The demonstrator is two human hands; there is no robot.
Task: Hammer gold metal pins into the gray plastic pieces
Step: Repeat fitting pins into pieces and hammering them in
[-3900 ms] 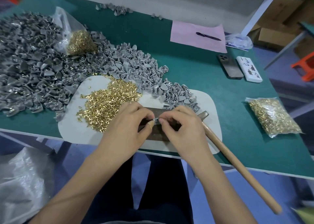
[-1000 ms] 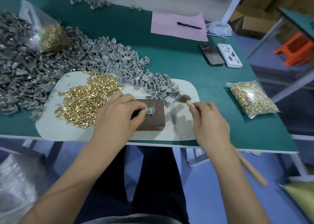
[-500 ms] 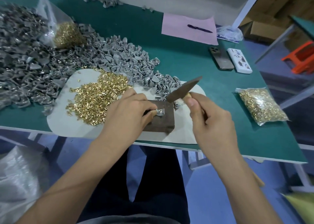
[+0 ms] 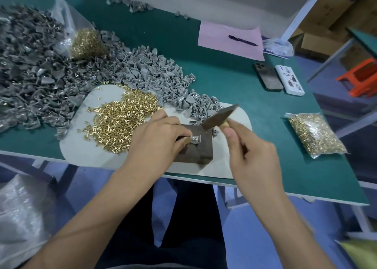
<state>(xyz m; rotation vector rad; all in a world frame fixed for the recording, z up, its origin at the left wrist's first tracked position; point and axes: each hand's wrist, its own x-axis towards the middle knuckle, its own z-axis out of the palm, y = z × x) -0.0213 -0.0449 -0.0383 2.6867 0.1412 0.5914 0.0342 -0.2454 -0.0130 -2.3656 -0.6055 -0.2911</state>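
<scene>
On a dark brown block lies one gray plastic piece, pinched at its left end by my left hand. My right hand grips the wooden handle of a hammer just under its head. The hammer head is raised and tilted above the block's far right corner, clear of the piece. A heap of loose gold pins lies left of my left hand on a pale mat. Unworked gray pieces are piled behind the mat.
A green table carries a huge gray-piece pile at the left, an open bag of pins on it, a sealed pin bag at right, two phones, and pink paper with a pen. The table's near edge runs just below the mat.
The piece went from both hands onto the block. My right hand took up the hammer and lifted its head from mat level to above the block; in the last half second it barely moved.
</scene>
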